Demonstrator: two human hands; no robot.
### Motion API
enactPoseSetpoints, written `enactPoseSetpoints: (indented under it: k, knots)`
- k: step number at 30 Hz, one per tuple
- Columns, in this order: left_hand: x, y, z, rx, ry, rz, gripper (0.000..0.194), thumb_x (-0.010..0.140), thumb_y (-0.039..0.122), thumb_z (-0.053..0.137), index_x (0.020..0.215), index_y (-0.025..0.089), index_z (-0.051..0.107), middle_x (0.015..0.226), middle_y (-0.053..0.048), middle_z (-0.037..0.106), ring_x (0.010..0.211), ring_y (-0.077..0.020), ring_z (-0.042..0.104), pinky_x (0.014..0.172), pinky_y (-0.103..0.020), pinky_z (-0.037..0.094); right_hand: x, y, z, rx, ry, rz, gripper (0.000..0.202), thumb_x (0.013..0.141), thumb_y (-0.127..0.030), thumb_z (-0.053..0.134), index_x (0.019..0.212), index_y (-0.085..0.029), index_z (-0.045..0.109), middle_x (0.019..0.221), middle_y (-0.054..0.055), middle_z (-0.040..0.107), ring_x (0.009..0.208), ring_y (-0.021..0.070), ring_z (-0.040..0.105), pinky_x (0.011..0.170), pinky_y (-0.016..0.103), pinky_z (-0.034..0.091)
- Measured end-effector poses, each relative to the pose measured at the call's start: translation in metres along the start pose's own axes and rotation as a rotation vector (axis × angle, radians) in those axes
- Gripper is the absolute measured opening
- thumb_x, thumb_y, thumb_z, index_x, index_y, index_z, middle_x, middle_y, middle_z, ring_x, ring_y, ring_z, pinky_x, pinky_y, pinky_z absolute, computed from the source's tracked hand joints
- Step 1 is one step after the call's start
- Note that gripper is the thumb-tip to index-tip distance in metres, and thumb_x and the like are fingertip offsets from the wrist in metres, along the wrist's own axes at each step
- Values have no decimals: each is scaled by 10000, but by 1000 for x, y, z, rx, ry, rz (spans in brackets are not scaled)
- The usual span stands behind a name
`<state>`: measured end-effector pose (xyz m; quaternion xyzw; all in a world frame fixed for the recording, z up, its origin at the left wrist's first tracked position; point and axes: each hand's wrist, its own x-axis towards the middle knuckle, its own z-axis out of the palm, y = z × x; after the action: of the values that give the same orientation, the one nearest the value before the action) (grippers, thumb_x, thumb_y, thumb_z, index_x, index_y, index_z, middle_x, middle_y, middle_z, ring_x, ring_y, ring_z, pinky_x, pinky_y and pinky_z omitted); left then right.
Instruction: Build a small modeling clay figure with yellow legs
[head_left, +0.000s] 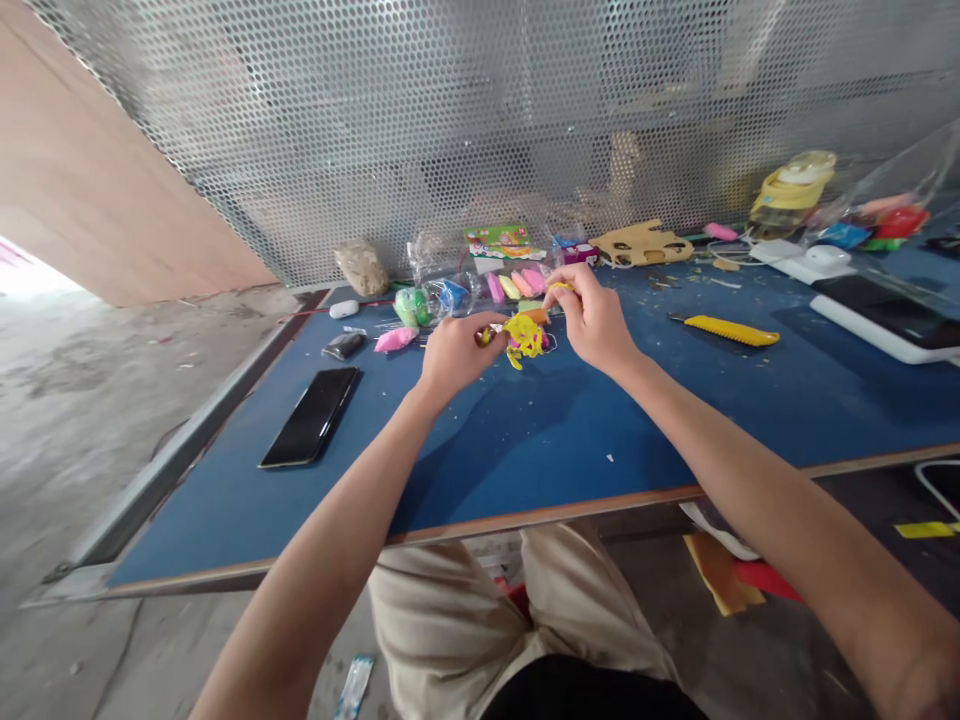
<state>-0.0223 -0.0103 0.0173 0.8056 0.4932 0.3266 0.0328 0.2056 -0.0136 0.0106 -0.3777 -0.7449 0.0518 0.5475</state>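
Yellow clay [528, 337], lumpy and stringy, is held over the middle of the blue table [480, 450] in the head view. The left hand [461, 350] pinches its left side; the right hand [594, 315], just to the right, has thumb and finger closed on a yellow bit [561, 287]. Far beyond lie small packets [508, 287]; left, a phone [311, 418]; right, a cutter [731, 330].

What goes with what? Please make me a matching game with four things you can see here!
1. phone
2. knife
3. stringy stuff
4. mesh panel

A. yellow, at the left hand
B. grey, behind the table
C. black, left of the left hand
D. yellow-handled, right of the right hand

Pairs: 1-C, 2-D, 3-A, 4-B
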Motion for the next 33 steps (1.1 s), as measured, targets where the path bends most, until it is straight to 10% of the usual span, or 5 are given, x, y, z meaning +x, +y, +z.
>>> enactPoseSetpoints:
  k: [15,24,33]
  knots:
    - [-1,8,-1,-3,-1,-57,259,869,352,676,1077,291,816,786,-19,771,704,-184,689,676,-286,483,-5,-6,17,-280,-241,-286,150,1000,-250,570,1071,-206,694,1044,116,662,1032,280,634,965,464,498]
    - [-1,9,-1,15,-12,-60,274,882,412,672,1086,296,814,815,-24,784,716,-192,697,655,-292,475,-2,6,13,20,38,77,143,963,-299,541,885,-216,628,867,46,688,759,190,605,735,357,479]
    - [-3,11,-1,0,1,-17,304,860,430,714,1141,344,789,981,14,808,755,-181,704,717,-321,501,-3,7,9,53,-68,41,143,991,-272,475,997,-218,607,942,48,699,820,189,634,797,355,472]
